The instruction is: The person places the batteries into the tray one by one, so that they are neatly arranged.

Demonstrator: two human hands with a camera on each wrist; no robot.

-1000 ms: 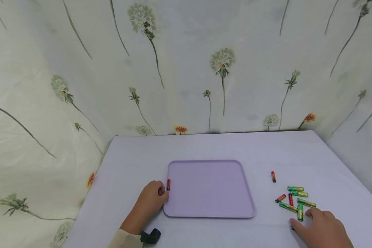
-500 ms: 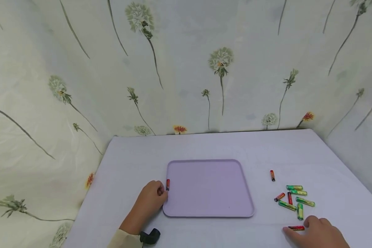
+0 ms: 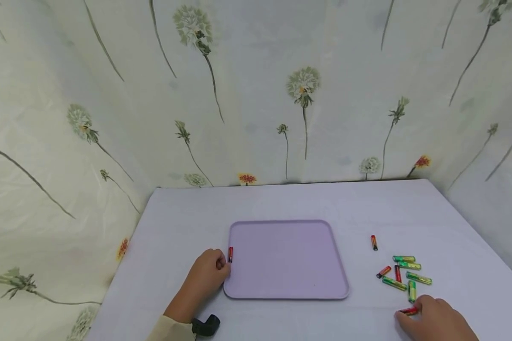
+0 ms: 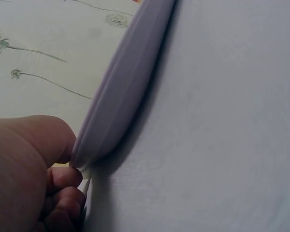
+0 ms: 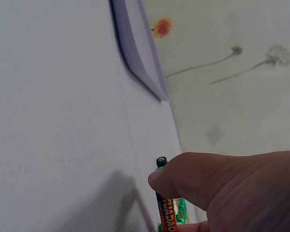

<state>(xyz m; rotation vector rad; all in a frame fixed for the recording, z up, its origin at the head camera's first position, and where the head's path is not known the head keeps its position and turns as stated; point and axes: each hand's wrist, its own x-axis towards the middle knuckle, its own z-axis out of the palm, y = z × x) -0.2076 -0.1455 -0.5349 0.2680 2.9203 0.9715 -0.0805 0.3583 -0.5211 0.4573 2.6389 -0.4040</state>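
- The red-and-black cylindrical battery (image 3: 408, 311), at the white table's (image 3: 307, 201) right front, is pinched in the right hand (image 3: 438, 319); being smooth and round, it could twist out if this pinch is uneven.
- Just beside lies one green-and-yellow cylindrical battery (image 3: 412, 291); a brushing knuckle may make it roll.
- The left hand (image 3: 206, 274), fingers curled, pinches the lilac rectangular tray (image 3: 288, 260) by its rim; a pull there could shift the small red-and-black battery (image 3: 230, 255) along its left edge.
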